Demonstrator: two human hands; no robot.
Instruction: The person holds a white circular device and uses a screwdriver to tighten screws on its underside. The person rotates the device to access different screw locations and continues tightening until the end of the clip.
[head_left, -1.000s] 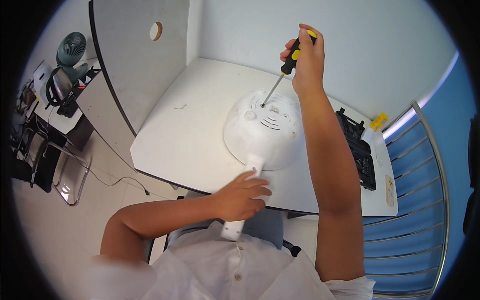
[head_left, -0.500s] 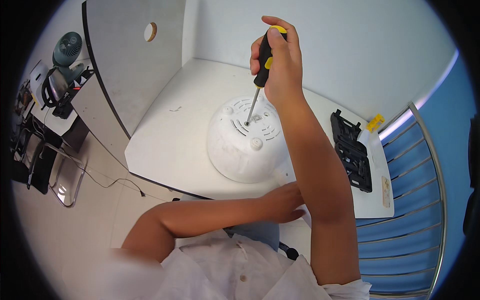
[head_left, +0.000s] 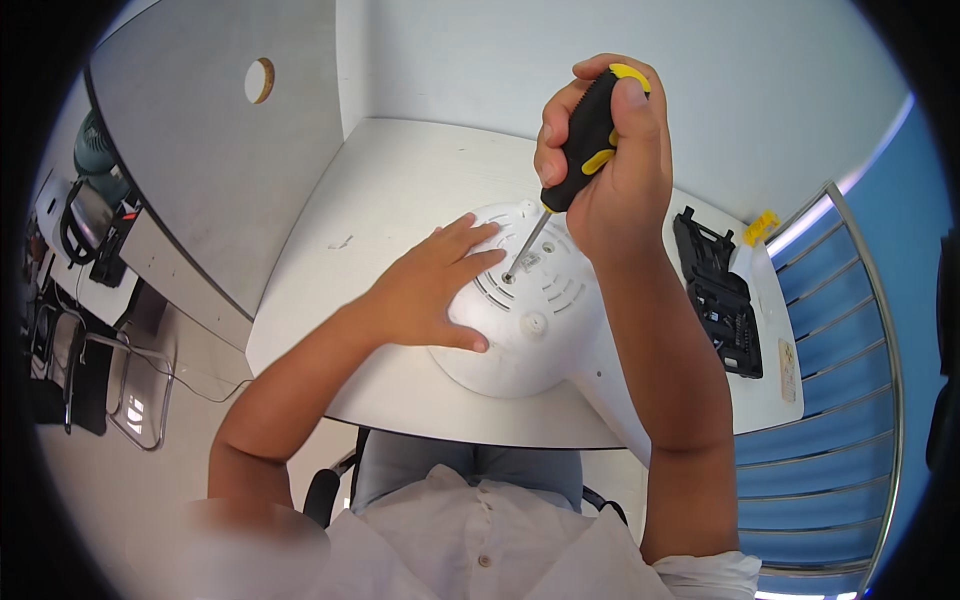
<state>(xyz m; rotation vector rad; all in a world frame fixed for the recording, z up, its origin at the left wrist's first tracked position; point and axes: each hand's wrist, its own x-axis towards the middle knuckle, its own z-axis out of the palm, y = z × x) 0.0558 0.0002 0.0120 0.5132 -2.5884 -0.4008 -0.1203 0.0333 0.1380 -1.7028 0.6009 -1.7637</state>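
A white round appliance lies upside down on the table, its base showing curved vent slots and small round feet. A long white arm-like part runs from it toward the lower right, partly behind my right forearm. My right hand is wrapped round the black and yellow handle of a screwdriver. The tilted metal shaft reaches down to a screw hole in the base; whether it engages a screw is hidden. My left hand rests with spread fingers on the left side of the appliance.
A black tool case lies open on the right of the white table, beside a small yellow object. Metal railing stands beyond the right edge. A grey partition rises at the left; a kettle stands past it.
My left hand has come up from below the table edge onto the appliance. My right hand and the screwdriver have tilted further right, the tip staying at the same hole. The view has shifted.
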